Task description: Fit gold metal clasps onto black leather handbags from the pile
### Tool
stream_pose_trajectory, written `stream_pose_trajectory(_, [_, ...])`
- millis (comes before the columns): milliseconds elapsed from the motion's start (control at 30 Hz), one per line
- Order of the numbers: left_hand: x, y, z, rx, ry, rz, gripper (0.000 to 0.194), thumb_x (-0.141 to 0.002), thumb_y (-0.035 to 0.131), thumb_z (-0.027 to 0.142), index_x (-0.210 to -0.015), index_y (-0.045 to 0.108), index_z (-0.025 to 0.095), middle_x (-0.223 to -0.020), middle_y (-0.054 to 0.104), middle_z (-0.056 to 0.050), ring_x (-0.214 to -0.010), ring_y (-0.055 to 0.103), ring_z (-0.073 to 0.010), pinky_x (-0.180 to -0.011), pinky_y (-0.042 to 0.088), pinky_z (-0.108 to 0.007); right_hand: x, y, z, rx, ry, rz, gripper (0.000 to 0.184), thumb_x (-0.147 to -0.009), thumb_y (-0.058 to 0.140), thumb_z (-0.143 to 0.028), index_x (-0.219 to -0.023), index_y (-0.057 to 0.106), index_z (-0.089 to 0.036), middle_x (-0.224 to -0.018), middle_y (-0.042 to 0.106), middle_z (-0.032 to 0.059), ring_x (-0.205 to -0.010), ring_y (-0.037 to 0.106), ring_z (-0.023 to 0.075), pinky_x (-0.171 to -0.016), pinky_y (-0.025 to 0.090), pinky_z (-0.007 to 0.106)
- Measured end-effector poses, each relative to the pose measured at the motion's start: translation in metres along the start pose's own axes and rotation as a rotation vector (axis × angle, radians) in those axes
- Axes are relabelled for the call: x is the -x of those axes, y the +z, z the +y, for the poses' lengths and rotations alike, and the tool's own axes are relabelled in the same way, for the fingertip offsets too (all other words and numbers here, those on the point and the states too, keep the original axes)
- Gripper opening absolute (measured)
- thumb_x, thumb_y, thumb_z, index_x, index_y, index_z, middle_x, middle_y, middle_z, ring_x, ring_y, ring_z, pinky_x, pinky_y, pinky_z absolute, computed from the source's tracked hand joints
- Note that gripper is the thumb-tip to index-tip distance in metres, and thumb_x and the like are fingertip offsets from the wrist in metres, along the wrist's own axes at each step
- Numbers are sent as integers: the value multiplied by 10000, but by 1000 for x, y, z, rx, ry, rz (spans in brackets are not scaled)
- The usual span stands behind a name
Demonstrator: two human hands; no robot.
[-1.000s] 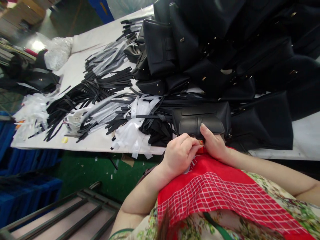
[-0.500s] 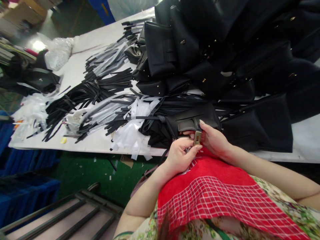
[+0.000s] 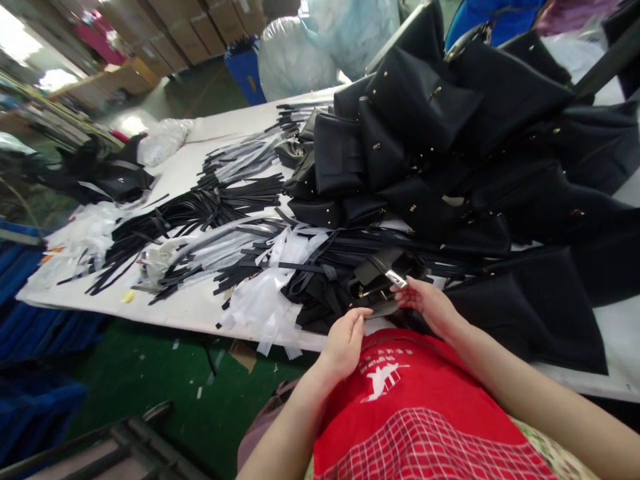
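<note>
Head view: small black bag (image 3: 373,269) sits at the near table edge, right in front of me — taking it as clock centre, as seen in frame. My left hand (image 3: 344,339) is at 7 o'clock, thumb and fingers pinched on the bag's near edge. My right hand (image 3: 429,303) is at 4 o'clock, fingertips gripping the end of the metal clasp (image 3: 396,279), palm off the bag. Gold-coloured fittings (image 3: 371,292) show just left of and below the clasp. Red apron (image 3: 425,380) at 5 o'clock. Flat black bag (image 3: 530,307) at 3, just past my right hand. Big pile of black bags (image 3: 465,133) at 1 o'clock, filling the far side. White plastic sheets (image 3: 270,293) at 9 — bunched, partly hanging over the edge of the white table (image 3: 230,123). Bundle of black straps (image 3: 180,213) at 10, yellow roll (image 3: 127,296) further out at 9.
</note>
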State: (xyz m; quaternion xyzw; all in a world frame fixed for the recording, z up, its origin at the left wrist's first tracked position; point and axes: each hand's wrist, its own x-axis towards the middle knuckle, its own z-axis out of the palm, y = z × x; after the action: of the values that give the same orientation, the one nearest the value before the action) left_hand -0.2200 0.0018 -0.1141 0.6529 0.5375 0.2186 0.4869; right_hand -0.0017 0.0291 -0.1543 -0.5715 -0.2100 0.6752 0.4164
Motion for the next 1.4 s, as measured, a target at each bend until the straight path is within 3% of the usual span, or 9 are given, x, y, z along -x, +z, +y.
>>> stream_pose_trajectory(200, [0,-8,-3,43,-34,6,330,-921,357,156,-1172,569,129,-657,574,32,-556,508,-101,-567,440,-223,-20,7,-28,-110,218,-148,546,-967,320,-526,-847,674,-127,-809,723,150,-640,669,190,-590,539,282])
stream_pose_trajectory(333, [-6,-7,8,-33,8,20,298,-951,393,248,-1119,619,150,-657,589,22,-575,535,-111,-592,467,-238,-23,21,-34,-24,283,-167,371,-954,459,-398,-766,632,-129,-652,699,94,-467,599,133,-418,456,201])
stream_pose_trajectory(467, [-17,0,17,-281,196,77,266,-864,610,280,-1113,641,192,-699,630,18,-603,566,-121,-649,498,-253,-26,30,-32,24,323,-152,376,-926,524,-307,-622,609,-103,-500,631,74,-341,509,101,-304,355,173])
stream_pose_trajectory(600, [-28,7,24,-510,432,155,268,-878,616,272,-1137,628,204,-747,671,-1,-638,606,-130,-654,497,-248,-27,31,-35,-8,345,-161,367,-883,586,-275,-559,598,-104,-479,624,78,-337,513,101,-323,396,177])
stream_pose_trajectory(767, [-38,6,29,-571,502,283,162,-870,635,285,-978,639,164,-708,665,-14,-604,604,-126,-601,463,-252,-24,28,-35,71,207,-262,432,-820,639,-437,-556,643,-95,-481,631,77,-378,544,104,-364,403,174])
stream_pose_trajectory(900, [-41,5,27,-639,524,232,224,-880,626,251,-1089,631,172,-687,645,-2,-582,572,-123,-570,422,-262,-21,27,-32,119,123,-308,493,-736,664,-569,-537,629,-119,-477,624,55,-393,539,105,-403,412,196])
stream_pose_trajectory(1133, [-37,6,24,-732,622,178,266,-893,584,176,-1157,612,160,-610,571,27,-550,512,-120,-526,353,-292,-21,32,-34,196,62,-275,481,-739,621,-577,-510,572,-157,-442,577,22,-381,500,109,-403,395,220])
stream_pose_trajectory(1400, [-31,9,30,-971,722,97,306,-893,524,155,-1184,578,77,-611,531,16,-553,511,-132,-485,292,-329,-15,38,-22,317,-51,-92,484,-805,545,-570,-512,467,-192,-388,442,-30,-327,378,84,-338,268,212])
